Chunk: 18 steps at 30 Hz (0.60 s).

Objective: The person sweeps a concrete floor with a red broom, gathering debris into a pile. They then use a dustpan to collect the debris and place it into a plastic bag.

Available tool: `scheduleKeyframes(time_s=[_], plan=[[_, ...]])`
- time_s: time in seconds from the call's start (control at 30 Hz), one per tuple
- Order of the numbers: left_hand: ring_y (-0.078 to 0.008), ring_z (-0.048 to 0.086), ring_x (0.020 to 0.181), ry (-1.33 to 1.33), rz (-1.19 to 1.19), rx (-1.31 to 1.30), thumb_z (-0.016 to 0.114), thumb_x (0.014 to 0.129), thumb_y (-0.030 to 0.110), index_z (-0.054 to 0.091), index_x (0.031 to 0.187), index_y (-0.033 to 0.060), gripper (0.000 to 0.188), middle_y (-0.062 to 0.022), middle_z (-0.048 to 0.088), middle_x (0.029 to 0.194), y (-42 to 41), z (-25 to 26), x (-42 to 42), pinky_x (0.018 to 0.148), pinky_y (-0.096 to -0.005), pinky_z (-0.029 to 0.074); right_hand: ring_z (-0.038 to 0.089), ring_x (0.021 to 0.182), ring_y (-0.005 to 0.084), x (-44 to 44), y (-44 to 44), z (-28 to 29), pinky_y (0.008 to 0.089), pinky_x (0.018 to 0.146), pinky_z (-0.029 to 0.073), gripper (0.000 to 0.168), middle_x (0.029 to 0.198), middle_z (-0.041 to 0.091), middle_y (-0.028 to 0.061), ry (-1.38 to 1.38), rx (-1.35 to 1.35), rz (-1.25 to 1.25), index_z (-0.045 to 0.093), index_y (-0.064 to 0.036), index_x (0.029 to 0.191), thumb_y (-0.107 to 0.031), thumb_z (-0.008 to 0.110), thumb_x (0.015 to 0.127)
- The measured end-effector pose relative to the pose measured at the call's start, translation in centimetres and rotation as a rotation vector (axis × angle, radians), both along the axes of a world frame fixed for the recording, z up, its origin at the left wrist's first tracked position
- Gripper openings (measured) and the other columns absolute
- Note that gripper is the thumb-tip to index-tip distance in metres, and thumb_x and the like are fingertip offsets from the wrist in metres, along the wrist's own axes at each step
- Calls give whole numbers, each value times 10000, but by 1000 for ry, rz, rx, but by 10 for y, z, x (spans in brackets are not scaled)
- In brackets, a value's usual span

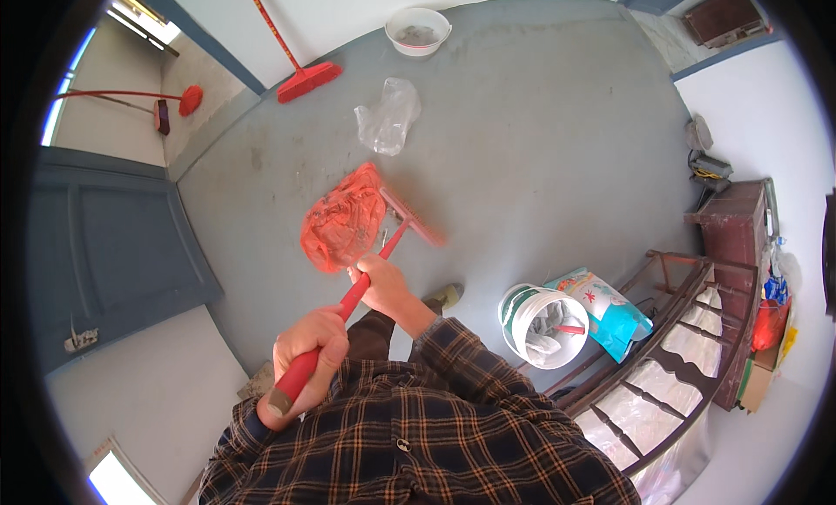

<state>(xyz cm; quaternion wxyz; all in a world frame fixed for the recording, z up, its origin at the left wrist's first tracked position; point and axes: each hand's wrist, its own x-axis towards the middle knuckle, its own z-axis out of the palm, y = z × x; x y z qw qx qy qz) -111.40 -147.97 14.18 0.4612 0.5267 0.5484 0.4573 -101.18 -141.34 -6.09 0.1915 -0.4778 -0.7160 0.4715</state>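
Observation:
Both of my hands grip the red handle of a push broom (413,216), whose long head rests on the grey floor. My left hand (308,358) is closed round the upper end of the handle, near its tip. Lower down the same handle, my right hand (384,289) is wrapped round it. Beside the broom head, at its left, lies a crumpled red plastic bag (344,219). Small bits of debris show between the bag and the bristles. A clear plastic bag (390,116) lies farther off on the floor.
A white bucket (513,309) holding grey plastic and a blue-white packet (604,309) stand at the right, by a dark wooden bench (676,368). Ahead are a white basin (418,48) and a red broom (310,80) against the wall. A blue door (124,244) is at left.

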Motion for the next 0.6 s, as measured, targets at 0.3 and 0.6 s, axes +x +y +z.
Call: scheduleKeyframes(time_s=[0.3,0.6], plan=[[-244,514,637,-149,-368,274,715,715,20,487,678,36,231,-76,485,667,15,-1,10,872,-487,467,550,685,354,53,-14,24,430,592,443,214,739,548,139,-56,183,-113,528,-52,692,-216,588,815],[-278,409,595,-308,-429,235,621,792,18,445,675,0,212,-96,412,632,61,-91,75,907,-419,436,539,629,333,158,29,-47,409,545,436,195,669,540,124,-90,346,-220,513,-54,657,-144,635,781]])
